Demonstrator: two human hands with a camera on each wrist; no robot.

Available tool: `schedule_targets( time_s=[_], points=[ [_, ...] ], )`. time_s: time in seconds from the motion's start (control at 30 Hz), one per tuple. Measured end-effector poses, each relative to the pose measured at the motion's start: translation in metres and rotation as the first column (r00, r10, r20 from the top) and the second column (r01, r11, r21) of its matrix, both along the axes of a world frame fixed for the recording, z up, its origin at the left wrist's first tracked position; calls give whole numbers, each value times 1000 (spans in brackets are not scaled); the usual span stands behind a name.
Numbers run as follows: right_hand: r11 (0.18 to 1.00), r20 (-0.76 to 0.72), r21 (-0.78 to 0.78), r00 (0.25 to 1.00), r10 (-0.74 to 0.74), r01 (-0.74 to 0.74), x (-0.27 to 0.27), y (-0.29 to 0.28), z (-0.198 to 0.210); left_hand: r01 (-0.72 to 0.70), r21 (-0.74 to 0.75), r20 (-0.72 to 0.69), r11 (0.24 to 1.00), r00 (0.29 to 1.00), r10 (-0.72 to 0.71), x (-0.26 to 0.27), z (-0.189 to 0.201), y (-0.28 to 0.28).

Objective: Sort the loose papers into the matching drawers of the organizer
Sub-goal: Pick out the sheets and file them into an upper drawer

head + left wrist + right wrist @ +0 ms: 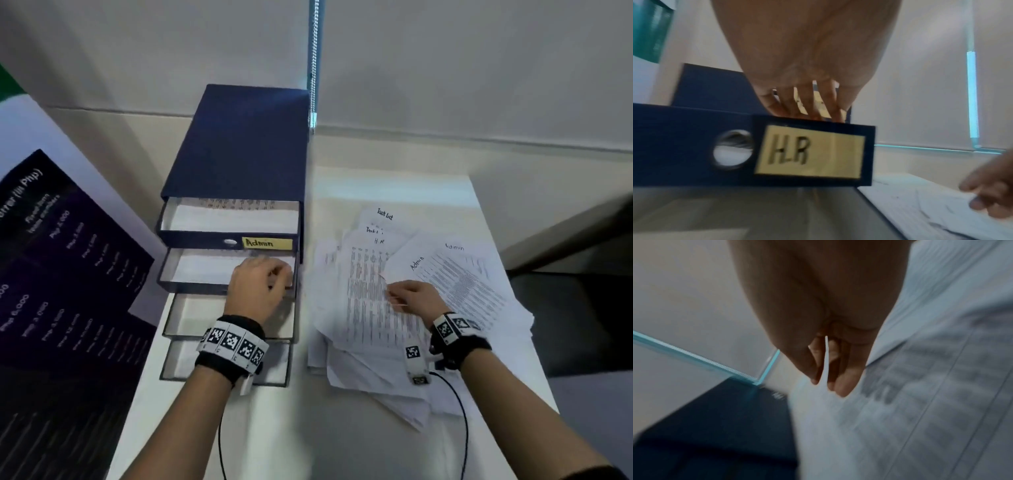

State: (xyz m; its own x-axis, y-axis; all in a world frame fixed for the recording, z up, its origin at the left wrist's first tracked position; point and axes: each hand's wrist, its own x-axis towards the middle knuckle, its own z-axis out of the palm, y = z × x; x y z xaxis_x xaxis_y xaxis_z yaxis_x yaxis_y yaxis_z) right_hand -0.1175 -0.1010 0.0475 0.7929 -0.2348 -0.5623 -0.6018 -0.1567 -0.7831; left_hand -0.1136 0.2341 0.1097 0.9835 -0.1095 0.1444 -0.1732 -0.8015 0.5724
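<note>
Pinching one printed sheet (370, 291) off the loose papers (445, 274) at centre right, the right hand (412, 296) risks dragging neighbours along, while the left hand (258, 287) hooks the HR drawer (694, 146) front at centre

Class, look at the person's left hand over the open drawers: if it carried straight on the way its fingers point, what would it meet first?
Probably the front of the Admin drawer. The left hand reaches over the HR drawer, fingers pointing toward the organizer; depth is unclear.
</note>
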Motion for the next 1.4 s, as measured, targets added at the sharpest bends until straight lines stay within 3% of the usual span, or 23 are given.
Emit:
schedule_targets(
  time_s=[0.03,0.1,0.17,0.27,0.4,0.47,0.53,0.6,0.7,0.77,0.8,0.87,0.93,1.0,1.1,1.2,1.3,1.4],
  points=[
    [988,-16,-156,1000,-1,-2,-3,-27,-11,61,-163,-49,985,996,-70,0,7,-17],
    [908,-78,-416,997,14,-45,-9,-76,-27,149,-447,-222,882,937,-271,4,17,-57],
    [809,-174,-575,984,28,-125,-11,-114,-37,173,-539,-342,824,849,-402,14,12,-98],
    [710,-241,-679,970,21,-184,-5,-156,-48,65,-500,-555,863,741,-377,34,-28,-155],
    [596,-310,-735,942,129,-323,11,-194,-52,-63,-262,-807,963,561,-183,42,-96,-211],
    [584,-340,-719,923,179,-377,20,-207,-55,-222,-275,-840,935,529,-121,39,-119,-231],
    [571,-373,-709,907,197,-415,25,-216,-60,-411,-368,-854,834,504,-128,37,-134,-248],
    [544,-400,-717,896,191,-436,26,-222,-65,-513,-443,-846,735,511,-153,38,-139,-260],
    [595,-381,-668,892,243,-448,21,-228,-69,-576,-449,-854,683,501,-139,39,-133,-268],
    [583,-383,-642,867,320,-499,15,-227,-68,-514,-388,-841,765,536,-67,40,-129,-269],
    [554,-381,-652,855,352,-518,12,-224,-67,-440,-345,-806,829,592,-21,38,-128,-267],
    [509,-367,-685,850,377,-521,4,-216,-64,-374,-316,-737,872,675,23,34,-131,-261],
    [541,-288,-719,895,340,-437,-6,-207,-64,-415,-353,-751,839,660,10,30,-132,-254],
    [583,-195,-743,940,281,-329,-18,-193,-65,-490,-352,-800,797,600,16,25,-131,-245],
    [610,-169,-739,956,242,-285,-34,-164,-62,-584,-262,-852,768,514,100,20,-130,-230],
    [594,-272,-717,931,243,-365,-51,-136,-64,-620,-333,-821,711,562,106,10,-127,-213],
    [630,-368,-661,908,202,-408,-69,-113,-66,-531,-344,-733,775,668,132,-3,-124,-195],
    [560,-466,-685,871,157,-467,-82,-102,-61,-499,-351,-689,792,711,142,-15,-135,-176]
  ],
)
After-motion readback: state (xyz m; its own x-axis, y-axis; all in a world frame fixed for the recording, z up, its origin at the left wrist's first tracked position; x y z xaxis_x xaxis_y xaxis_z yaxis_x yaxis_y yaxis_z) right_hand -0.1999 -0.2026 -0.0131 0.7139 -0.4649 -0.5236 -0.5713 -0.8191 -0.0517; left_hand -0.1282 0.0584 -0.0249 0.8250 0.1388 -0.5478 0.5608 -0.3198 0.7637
